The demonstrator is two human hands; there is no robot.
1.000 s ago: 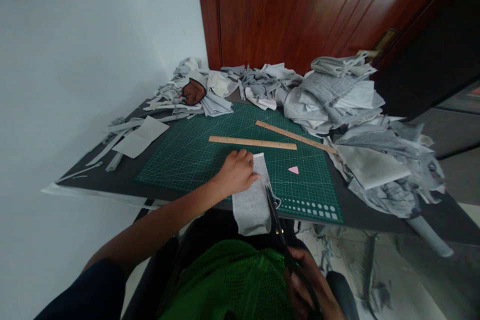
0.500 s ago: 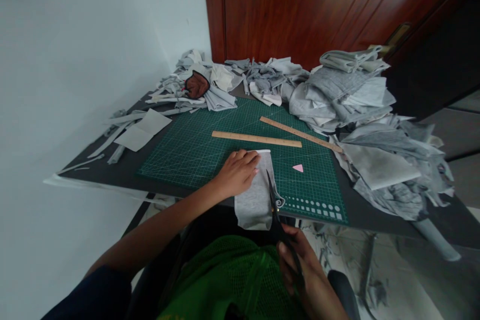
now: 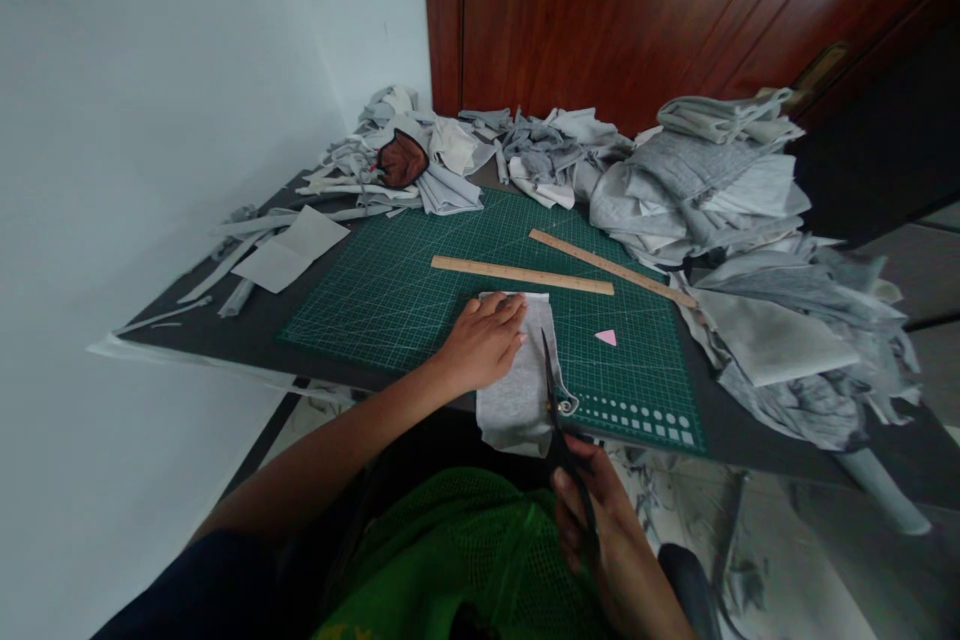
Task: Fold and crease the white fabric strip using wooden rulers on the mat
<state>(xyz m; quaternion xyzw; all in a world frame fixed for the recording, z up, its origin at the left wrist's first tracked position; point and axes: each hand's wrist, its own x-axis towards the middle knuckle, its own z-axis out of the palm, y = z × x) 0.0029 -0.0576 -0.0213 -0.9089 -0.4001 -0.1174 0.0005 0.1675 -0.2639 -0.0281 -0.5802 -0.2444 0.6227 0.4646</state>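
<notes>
A grey piece of fabric (image 3: 514, 400) lies at the front of the green cutting mat (image 3: 375, 290), its lower end hanging past the table edge. My left hand (image 3: 484, 340) rests flat on its upper part, fingers stretched out and pressing it down. In my right hand (image 3: 592, 500) are black scissors (image 3: 555, 405), gripped by the handles. Their blades point away from me along the fabric's right side, where a narrow strip curls (image 3: 566, 407) beside them. Whether the blades are fully closed is hard to see.
Two wooden rulers (image 3: 525, 274) (image 3: 611, 267) and a pink triangular chalk-like piece (image 3: 606, 337) lie on the mat. Heaped grey cloth (image 3: 690, 190) stands at the right, with more scraps (image 3: 536, 155) along the back. A brown black-edged piece (image 3: 403, 160) and a pale sheet (image 3: 291, 250) are at left.
The whole view has shifted slightly, so things appear a little further right. The scissors' blades look closer together on the fabric; my left hand stays on it.
</notes>
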